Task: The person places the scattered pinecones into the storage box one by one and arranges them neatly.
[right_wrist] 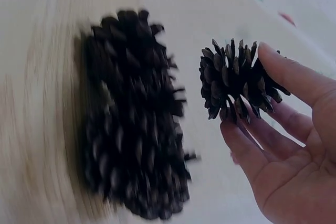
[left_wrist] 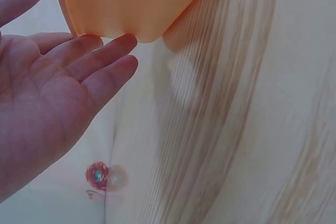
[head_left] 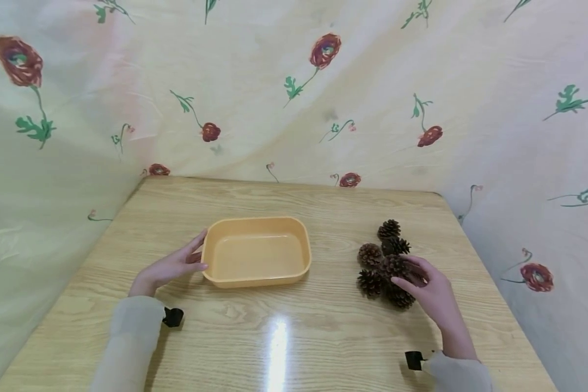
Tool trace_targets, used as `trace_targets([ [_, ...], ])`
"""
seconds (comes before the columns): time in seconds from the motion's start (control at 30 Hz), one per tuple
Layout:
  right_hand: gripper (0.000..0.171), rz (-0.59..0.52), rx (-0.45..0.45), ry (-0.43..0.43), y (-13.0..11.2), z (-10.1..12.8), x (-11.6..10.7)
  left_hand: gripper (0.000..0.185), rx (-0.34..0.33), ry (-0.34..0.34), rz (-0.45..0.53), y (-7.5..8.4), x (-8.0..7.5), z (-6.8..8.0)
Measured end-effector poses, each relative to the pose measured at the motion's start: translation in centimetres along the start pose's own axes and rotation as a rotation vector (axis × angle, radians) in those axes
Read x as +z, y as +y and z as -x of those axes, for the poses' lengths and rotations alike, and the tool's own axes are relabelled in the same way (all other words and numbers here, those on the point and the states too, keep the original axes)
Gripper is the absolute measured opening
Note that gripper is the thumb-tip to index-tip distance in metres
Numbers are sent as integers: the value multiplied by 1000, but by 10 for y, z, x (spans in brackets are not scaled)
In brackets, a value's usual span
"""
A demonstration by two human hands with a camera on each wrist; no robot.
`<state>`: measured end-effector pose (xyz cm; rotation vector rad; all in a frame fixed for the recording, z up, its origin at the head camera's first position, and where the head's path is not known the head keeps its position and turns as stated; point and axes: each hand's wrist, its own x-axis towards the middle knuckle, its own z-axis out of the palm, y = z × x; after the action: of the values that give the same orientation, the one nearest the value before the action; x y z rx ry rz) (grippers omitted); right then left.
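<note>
A dark brown pine cone (right_wrist: 236, 80) is pinched between the thumb and fingertips of my right hand (head_left: 433, 288). In the right wrist view it is held apart from a cluster of other pine cones (right_wrist: 131, 145), which lie on the table. The head view shows these cones around and below the held one, such as one (head_left: 369, 255) to its upper left. At the left end of a pale orange rectangular tub (head_left: 255, 282), my left hand (head_left: 173, 265) touches the outer wall with fairly straight fingers (left_wrist: 113, 74). The inside of the tub is bare.
Everything stands on a light wood-grain table (head_left: 225, 337). A flower-printed cloth (head_left: 255, 98) hangs behind it and along both sides. Near each wrist shows a small black piece, one (head_left: 173, 317) on the left and one (head_left: 414, 360) on the right.
</note>
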<state>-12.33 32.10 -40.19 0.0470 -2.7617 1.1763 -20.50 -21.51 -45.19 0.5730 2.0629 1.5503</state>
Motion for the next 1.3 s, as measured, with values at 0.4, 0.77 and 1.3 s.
trace_targets([
  [0.4, 56, -48, -59, -46, -18, -14, 27, 89, -23, -18, 34, 6, 10, -7],
  [0.77, 54, -65, -86, -35, -36, -30, 48, 88, 8, -59, 9, 8, 13, -25],
  [1.3, 58, -168, -86, -103, -68, -39, 81, 88, -4, -83, 20, 8, 17, -29],
])
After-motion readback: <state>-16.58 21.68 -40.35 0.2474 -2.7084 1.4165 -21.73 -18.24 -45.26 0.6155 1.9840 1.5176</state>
